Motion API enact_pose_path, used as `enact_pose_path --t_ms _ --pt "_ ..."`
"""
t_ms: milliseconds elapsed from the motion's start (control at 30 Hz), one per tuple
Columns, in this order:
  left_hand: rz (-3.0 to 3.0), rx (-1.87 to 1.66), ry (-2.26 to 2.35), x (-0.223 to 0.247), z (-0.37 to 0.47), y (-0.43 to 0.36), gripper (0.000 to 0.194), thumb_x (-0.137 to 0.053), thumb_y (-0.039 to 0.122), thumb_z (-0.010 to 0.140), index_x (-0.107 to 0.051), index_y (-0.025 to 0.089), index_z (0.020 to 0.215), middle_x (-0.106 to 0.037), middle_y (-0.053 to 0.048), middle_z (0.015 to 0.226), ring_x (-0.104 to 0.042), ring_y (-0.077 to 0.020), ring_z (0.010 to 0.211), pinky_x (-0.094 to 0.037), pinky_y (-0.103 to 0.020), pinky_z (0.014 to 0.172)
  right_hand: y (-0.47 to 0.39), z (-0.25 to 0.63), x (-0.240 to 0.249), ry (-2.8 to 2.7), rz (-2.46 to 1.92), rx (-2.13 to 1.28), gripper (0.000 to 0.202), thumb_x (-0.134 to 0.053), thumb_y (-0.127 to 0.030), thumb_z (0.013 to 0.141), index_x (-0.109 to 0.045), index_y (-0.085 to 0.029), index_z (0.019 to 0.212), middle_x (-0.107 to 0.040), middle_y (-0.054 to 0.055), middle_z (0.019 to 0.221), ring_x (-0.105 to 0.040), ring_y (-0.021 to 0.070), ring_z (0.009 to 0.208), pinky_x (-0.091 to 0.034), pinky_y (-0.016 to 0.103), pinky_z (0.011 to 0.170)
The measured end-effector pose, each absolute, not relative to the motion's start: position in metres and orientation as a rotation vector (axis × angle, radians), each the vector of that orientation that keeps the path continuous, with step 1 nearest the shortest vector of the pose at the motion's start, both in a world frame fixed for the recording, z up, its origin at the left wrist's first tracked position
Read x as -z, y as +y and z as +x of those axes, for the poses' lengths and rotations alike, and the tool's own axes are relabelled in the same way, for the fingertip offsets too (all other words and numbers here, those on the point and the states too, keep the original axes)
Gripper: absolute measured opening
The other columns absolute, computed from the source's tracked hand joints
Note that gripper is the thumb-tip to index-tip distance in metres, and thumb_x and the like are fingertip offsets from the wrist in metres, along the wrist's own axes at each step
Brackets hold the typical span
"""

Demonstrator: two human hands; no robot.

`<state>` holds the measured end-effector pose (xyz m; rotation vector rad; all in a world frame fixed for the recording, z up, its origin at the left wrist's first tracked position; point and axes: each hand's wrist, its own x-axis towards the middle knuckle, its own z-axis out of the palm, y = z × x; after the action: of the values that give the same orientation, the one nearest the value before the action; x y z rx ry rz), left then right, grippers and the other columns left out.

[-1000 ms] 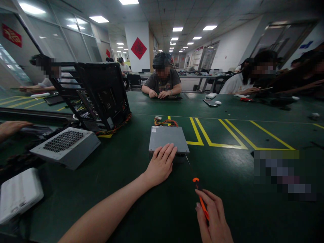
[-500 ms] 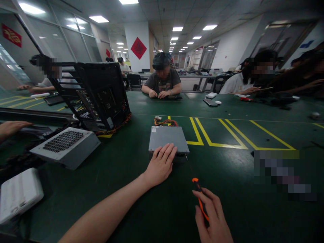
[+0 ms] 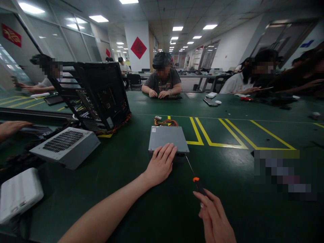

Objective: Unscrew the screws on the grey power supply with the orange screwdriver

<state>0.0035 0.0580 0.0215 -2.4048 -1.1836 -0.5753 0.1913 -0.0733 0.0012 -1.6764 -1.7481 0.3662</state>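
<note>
A grey metal power supply unit (image 3: 168, 136) lies on the green table in front of me, its wires (image 3: 168, 122) bunched behind it. My left hand (image 3: 160, 167) holds it at the near edge, fingers together over the top and the thumb hidden. In my right hand (image 3: 215, 212) is a screwdriver (image 3: 198, 185) with a black and orange handle. Its thin shaft points up and left, and the tip meets the near face by the right corner. Whether it sits in a screw is too small to tell.
Left of me stand a second power supply (image 3: 68, 145), an open black computer case (image 3: 98, 98) and a white box-shaped device (image 3: 21, 195). Another person's hand (image 3: 11, 129) reaches in at the left edge. Across the table a person (image 3: 162, 79) works. Yellow tape (image 3: 222, 145) marks the table.
My right hand has shifted slightly right, and its fingers have moved around the screwdriver handle. The shaft now shows brighter. My left hand and the power supply have stayed put.
</note>
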Motion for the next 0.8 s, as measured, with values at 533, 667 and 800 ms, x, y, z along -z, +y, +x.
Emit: enact_pose_path --t_ms 533,667,800 --pt "-2.388 0.588 -1.185 -0.021 0.004 0.058 0.054 -0.04 0.028 0.087 -0.03 0.013 0.138 -0.033 -0.007 0.143 -0.027 -0.0219 0.131 -0.021 -0.036 0.105 -0.074 0.179 -0.001 -1.779 -1.549 -0.292 0.029 -0.029 -0.033 0.093 -0.046 -0.03 0.117 -0.041 0.008 0.125 -0.063 0.0125 0.086 -0.055 0.021 0.064" --pt "-2.404 0.583 -1.185 -0.021 0.004 0.058 0.054 -0.04 0.029 0.087 -0.029 0.013 0.138 -0.032 -0.007 0.144 -0.026 -0.0217 0.132 -0.02 -0.036 0.105 -0.073 0.188 0.0 -1.866 -1.547 -0.238 0.028 -0.032 -0.031 0.092 -0.047 -0.032 0.116 -0.047 0.006 0.118 -0.065 0.011 0.082 -0.055 0.018 0.062" --pt "-2.412 0.567 -1.192 -0.021 0.004 0.058 0.055 -0.039 0.031 0.088 -0.028 0.013 0.138 -0.032 -0.007 0.144 -0.026 -0.0218 0.132 -0.02 -0.037 0.105 -0.072 0.191 0.0 -1.844 -1.594 -0.228 0.028 -0.031 -0.03 0.092 -0.048 -0.03 0.115 -0.048 0.007 0.117 -0.065 0.011 0.081 -0.055 0.017 0.062"
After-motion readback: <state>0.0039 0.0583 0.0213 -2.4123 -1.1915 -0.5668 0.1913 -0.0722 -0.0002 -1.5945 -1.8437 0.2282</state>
